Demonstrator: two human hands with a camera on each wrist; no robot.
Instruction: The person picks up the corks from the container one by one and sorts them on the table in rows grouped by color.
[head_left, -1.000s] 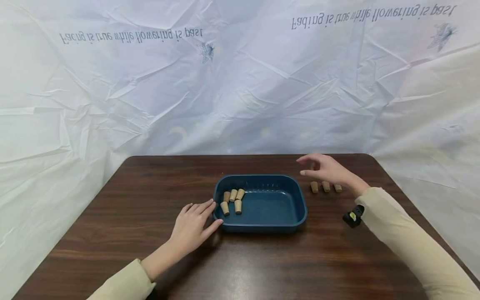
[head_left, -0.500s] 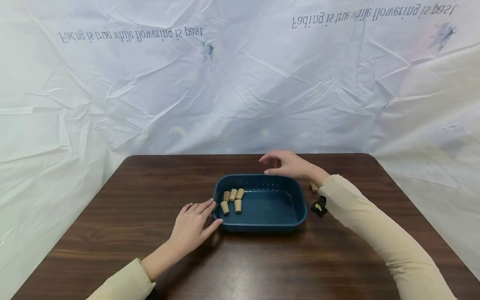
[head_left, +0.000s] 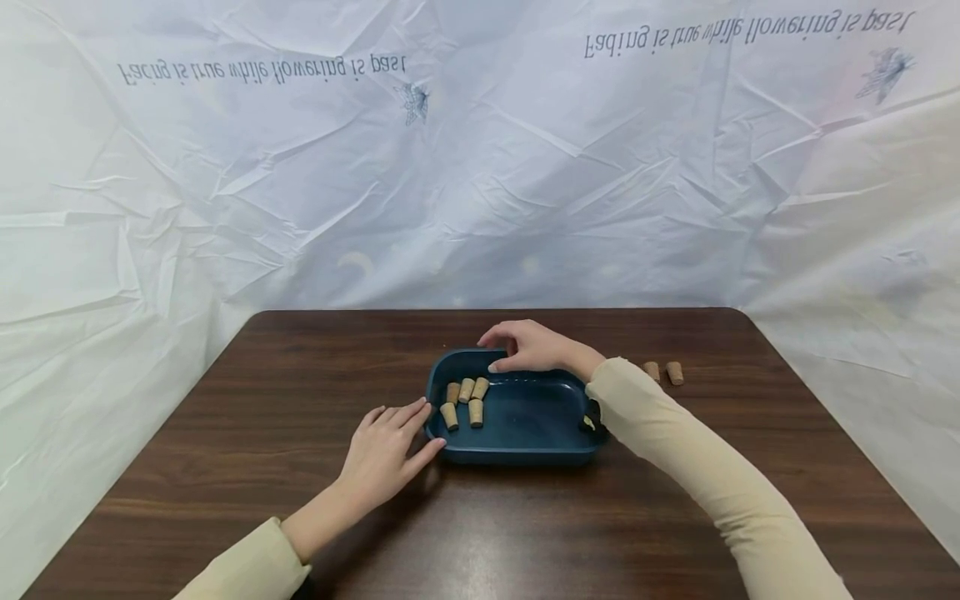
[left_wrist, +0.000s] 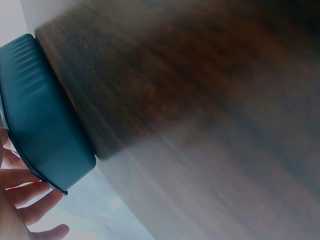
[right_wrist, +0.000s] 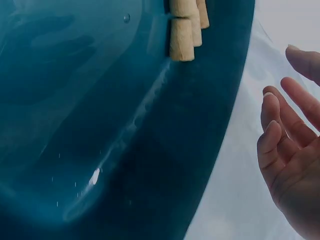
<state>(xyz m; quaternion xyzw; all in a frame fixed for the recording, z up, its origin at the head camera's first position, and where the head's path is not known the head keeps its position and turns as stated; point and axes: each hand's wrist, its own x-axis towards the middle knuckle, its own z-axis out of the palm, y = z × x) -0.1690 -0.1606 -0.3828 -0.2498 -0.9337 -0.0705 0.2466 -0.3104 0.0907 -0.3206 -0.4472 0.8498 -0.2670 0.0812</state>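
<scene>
A dark blue rectangular tray (head_left: 517, 455) stands on the table, with several tapered corks (head_left: 476, 413) grouped toward its left end. My left hand (head_left: 386, 454) rests at the tray's left rim with fingers extended; in the left wrist view its fingers (left_wrist: 42, 206) touch the rim. Over the tray's back edge hovers my right hand (head_left: 534, 347), thumb and fingers apart. In the right wrist view, nothing sits between the loosely bent fingers of the right hand (right_wrist: 295, 150), and corks (right_wrist: 182, 40) lie inside the tray nearby.
Right of the tray, two corks (head_left: 675, 373) show on the dark wooden table (head_left: 315, 358), beyond the right sleeve (head_left: 675, 442). A black wrist camera (head_left: 592, 421) under that sleeve overlaps the tray's right end. A pale printed sheet (head_left: 480, 208) hangs behind.
My right hand has moved left from above the corks at the right to the tray's back edge. The right sleeve now covers one loose cork's spot. The left hand and tray stay put.
</scene>
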